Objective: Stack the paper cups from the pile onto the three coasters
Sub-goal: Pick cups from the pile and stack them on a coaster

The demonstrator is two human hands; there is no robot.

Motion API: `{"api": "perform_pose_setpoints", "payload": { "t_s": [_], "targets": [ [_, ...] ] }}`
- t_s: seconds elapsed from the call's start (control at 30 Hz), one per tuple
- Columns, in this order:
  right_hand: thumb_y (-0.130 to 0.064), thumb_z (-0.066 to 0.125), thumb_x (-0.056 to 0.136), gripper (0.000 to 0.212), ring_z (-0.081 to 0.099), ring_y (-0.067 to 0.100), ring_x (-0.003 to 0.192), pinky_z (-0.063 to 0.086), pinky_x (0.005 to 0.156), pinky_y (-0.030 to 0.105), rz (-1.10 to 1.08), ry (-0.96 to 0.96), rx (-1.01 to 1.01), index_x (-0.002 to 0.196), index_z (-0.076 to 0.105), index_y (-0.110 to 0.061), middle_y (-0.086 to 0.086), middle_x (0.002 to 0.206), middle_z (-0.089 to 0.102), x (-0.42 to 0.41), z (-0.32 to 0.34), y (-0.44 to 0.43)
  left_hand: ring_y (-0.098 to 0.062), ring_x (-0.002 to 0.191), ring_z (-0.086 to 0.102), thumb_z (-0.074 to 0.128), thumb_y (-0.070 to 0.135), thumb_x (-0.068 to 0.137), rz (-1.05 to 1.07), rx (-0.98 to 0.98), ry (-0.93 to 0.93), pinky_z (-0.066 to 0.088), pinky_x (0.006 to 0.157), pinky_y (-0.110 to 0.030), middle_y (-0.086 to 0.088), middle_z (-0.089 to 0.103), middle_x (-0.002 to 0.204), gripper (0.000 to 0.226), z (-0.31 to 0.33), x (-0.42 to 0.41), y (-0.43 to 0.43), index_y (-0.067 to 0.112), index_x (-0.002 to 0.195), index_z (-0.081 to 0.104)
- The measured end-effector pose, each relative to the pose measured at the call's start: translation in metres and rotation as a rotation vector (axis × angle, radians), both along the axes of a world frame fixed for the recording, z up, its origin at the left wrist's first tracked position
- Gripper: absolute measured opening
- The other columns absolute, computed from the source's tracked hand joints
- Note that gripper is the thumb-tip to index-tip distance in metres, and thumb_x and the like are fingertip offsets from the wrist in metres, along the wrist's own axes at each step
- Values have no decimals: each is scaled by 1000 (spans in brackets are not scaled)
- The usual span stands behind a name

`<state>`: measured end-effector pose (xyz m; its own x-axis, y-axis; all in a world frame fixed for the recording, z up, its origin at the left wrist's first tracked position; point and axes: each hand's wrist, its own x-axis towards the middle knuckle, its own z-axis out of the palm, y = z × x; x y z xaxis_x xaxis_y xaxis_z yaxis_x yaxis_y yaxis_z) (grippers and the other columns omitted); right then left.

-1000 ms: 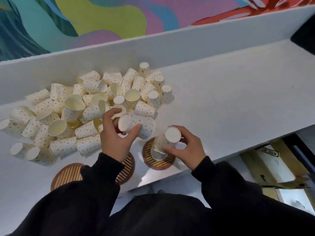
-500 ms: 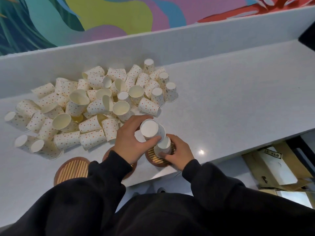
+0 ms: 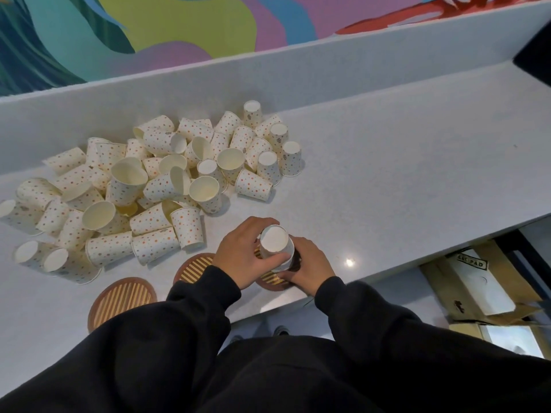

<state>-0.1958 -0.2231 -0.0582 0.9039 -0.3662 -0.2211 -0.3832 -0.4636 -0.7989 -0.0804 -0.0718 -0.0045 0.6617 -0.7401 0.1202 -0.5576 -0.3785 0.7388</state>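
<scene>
Lower centre of frame: cup (image 3: pixel 275 245), paper, white with orange dots, tapered, upside down on the right coaster (image 3: pixel 269 282). Left hand (image 3: pixel 241 257) grasps its wall; right hand (image 3: pixel 311 268) curls round its foot.
Middle coaster (image 3: pixel 192 265) and left coaster (image 3: pixel 120 299): round, ribbed wood, edges under black sleeves.
Centre left: pile (image 3: pixel 149 186) of similar cups, tumbled, on the speckled white tabletop (image 3: pixel 387 174).
Lower right: cardboard box (image 3: pixel 477 286).

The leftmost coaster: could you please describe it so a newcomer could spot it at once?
On the white counter, a pile of dotted paper cups lies at the left, with three slatted coasters along the near edge. The leftmost coaster lies bare and untouched; the middle coaster is partly hidden by the left hand, the right coaster bears stacked cups.
</scene>
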Motion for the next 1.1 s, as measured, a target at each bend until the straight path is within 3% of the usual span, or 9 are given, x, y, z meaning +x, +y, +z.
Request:
{"api": "perform_pose_setpoints", "payload": {
  "t_s": [0.1,0.2,0.3,0.37,0.47,0.7,0.8,0.97,1.1],
  "targets": [
    [-29,88,79,74,47,5,113,42,105,29,10,-2,-12,143,53,-31,-4,135,62,1,-2,-1,-5,108,59,85,52,75,2,30,15,52,91,-35,17,62,119,59,-8,0,-2,33,124,61],
    [-28,89,78,73,49,1,112,40,98,22,18,-10,2,142,54,-33,-8,133,63,2,-7,-4,-2,109,56,83,55,76,-2,70,29,50,94,-29,17,60,121,60,-15,0,-2,34,126,59],
    [-33,91,74,86,50,3,118,42,102,24,-4,9,20,146,44,-39,-13,137,57,4,-16,-4,0,107,54,81,56,77,-13,112,33,47,92,-24,18,59,120,58,-22,1,-2,36,126,58],
    [-37,89,72,89,52,6,122,45,106,30,-3,18,15,147,41,-42,-13,138,57,5,-22,-6,1,106,54,79,58,78,-23,144,30,47,92,-24,18,59,120,58,-27,1,0,36,126,57],
    [-36,84,74,75,52,5,117,47,105,33,52,-15,-29,141,51,-43,-16,132,61,5,-27,-8,0,108,53,80,57,78,-8,161,56,48,95,-26,16,60,123,60,-36,3,1,36,129,56],
    [-36,85,76,70,52,3,117,44,103,23,51,-60,-33,138,53,-40,-16,130,60,3,-30,-13,-2,108,56,83,54,75,0,139,78,48,94,-25,16,62,119,58,-36,5,-4,35,125,59],
    [-35,84,77,68,49,-2,114,40,101,17,98,-78,-64,137,54,-42,-24,128,58,4,-31,-15,-2,108,56,83,56,74,13,158,83,48,94,-25,16,62,119,60,-39,5,-5,36,125,59],
    [-37,84,76,70,45,-8,114,30,98,6,115,-111,-81,138,52,-46,-38,126,49,5,-29,-17,-10,120,55,86,51,73,-72,335,115,42,101,-26,7,59,138,79,-49,11,0,34,141,49],
    [-34,84,77,70,47,-4,122,36,107,18,157,-92,-99,140,54,-41,-33,136,51,5,-34,-22,-19,126,53,81,49,79,-80,418,77,40,105,-32,1,59,142,80,-58,13,1,31,148,45]
  ]
}}
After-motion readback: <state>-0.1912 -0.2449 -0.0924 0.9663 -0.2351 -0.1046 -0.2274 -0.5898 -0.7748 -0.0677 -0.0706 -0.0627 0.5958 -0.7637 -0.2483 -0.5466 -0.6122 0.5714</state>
